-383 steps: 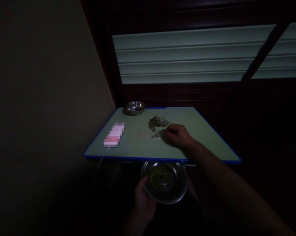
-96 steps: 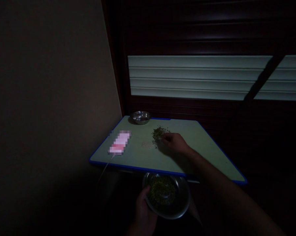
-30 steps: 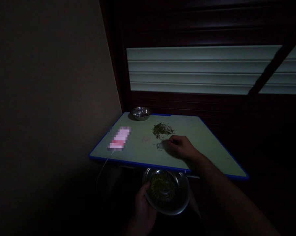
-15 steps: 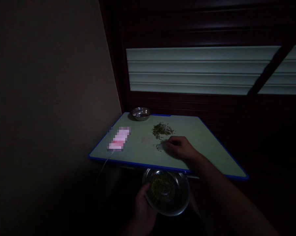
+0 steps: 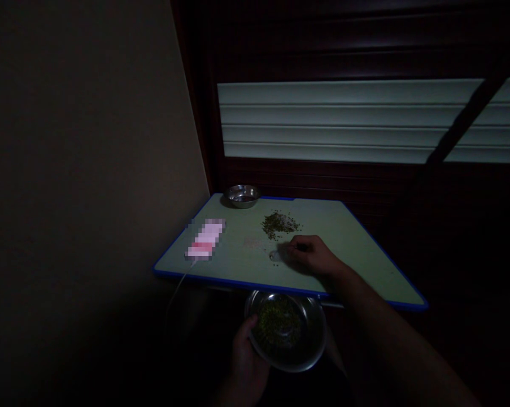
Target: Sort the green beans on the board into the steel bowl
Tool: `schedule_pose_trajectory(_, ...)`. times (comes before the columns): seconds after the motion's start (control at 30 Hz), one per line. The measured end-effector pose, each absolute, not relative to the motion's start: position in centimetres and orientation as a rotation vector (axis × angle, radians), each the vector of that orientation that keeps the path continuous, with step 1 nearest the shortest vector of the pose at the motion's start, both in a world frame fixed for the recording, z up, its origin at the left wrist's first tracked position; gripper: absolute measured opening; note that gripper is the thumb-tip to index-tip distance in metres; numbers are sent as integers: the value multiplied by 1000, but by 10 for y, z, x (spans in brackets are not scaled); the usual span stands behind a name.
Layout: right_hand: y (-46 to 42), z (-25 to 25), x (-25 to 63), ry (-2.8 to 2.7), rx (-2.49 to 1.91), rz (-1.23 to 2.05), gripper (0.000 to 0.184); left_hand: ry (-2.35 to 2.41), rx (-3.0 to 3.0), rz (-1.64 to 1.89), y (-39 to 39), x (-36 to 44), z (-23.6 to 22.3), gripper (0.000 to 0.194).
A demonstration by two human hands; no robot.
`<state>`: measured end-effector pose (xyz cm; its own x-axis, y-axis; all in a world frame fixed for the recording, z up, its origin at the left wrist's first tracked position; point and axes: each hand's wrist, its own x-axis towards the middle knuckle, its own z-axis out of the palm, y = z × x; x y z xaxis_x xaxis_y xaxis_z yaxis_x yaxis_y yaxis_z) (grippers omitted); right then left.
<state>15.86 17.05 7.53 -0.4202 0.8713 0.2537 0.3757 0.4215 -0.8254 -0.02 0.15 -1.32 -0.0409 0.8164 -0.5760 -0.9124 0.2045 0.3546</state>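
Observation:
My left hand (image 5: 249, 356) grips the rim of a steel bowl (image 5: 309, 350), its thumb over the edge. Held just below the table's front edge, the bowl contains many small green grains (image 5: 278, 319). My right hand (image 5: 312, 254) is closed, pinching what looks like a small pale spoon (image 5: 275, 255) low over the tabletop. A few loose grains lie around the spoon's tip. Beyond it spreads a loose pile of green-brown grains (image 5: 279, 223). Dim light hides the spoon's handle and most of my left fingers.
The pale green table (image 5: 343, 271) has a blue edge. At its far left corner stands a smaller steel bowl (image 5: 242, 198) with something dark inside. A blurred, lit phone-like object (image 5: 206, 240) with a cable (image 5: 176, 291) lies at the left. Walls stand left and behind.
The spoon tip has shifted slightly toward the near side, and a couple of grains now lie just in front of it. My left hand and the bowl have barely moved.

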Motion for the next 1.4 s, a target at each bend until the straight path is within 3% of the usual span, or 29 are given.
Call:
schedule_pose_trajectory(0.27,176,68,159,-2011,-1079,731,21,768,-139,1410,1,0,-12,20)
schedule_pose_trajectory(1.4,170,74,157,-1980,-1030,934,20,776,-143,1386,2,-1,-17,21)
